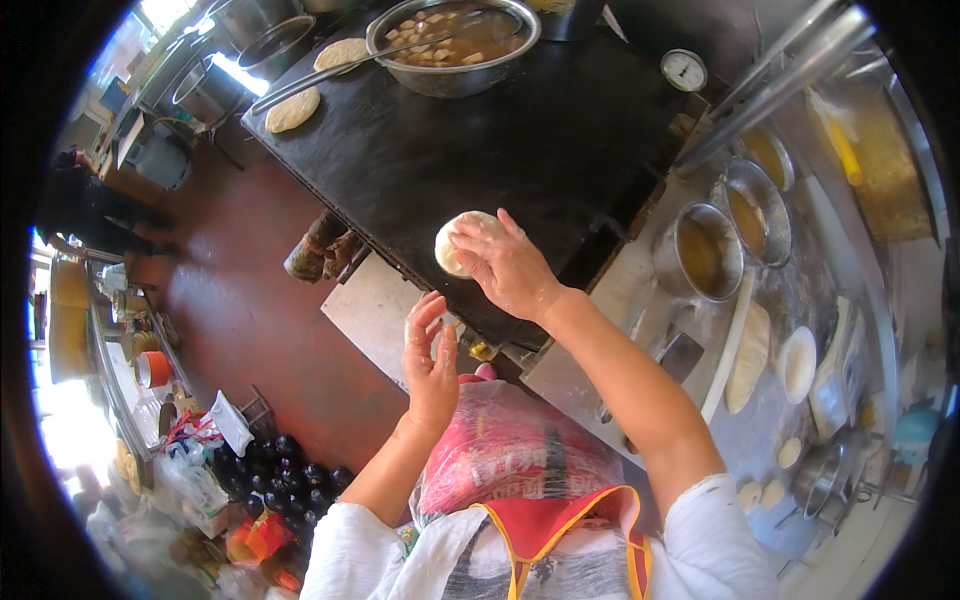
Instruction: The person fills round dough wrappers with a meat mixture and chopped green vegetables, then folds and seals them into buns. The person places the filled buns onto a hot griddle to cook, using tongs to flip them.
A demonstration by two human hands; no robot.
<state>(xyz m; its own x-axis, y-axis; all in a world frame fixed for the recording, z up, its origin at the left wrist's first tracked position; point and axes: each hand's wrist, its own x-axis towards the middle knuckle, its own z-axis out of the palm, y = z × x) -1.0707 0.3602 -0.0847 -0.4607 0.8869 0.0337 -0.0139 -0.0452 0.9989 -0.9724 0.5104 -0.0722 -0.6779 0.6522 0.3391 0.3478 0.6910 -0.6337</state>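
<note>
My right hand (514,270) lies across a pale round of dough (445,251) at the near part of a black griddle (525,161). Its fingers are spread over the dough, whose left rim shows beyond them; the contact underneath is hidden. My left hand (431,352) is raised beside the griddle's near corner, palm turned inward, fingers apart and holding nothing. Two flat dough rounds, one nearer (292,111) and one farther (341,54), rest at the griddle's far left. Near them stands a metal bowl (450,81) of broth with pale cubes and a long-handled ladle (315,77).
On the floured counter to the right are metal pots (701,251) of yellowish liquid, a rolling pin (727,349), a long dough piece (748,360) and a white bowl (796,364). Firewood (322,247) juts out at left. Eggplants (289,472) lie on the floor; a person (97,202) stands far left.
</note>
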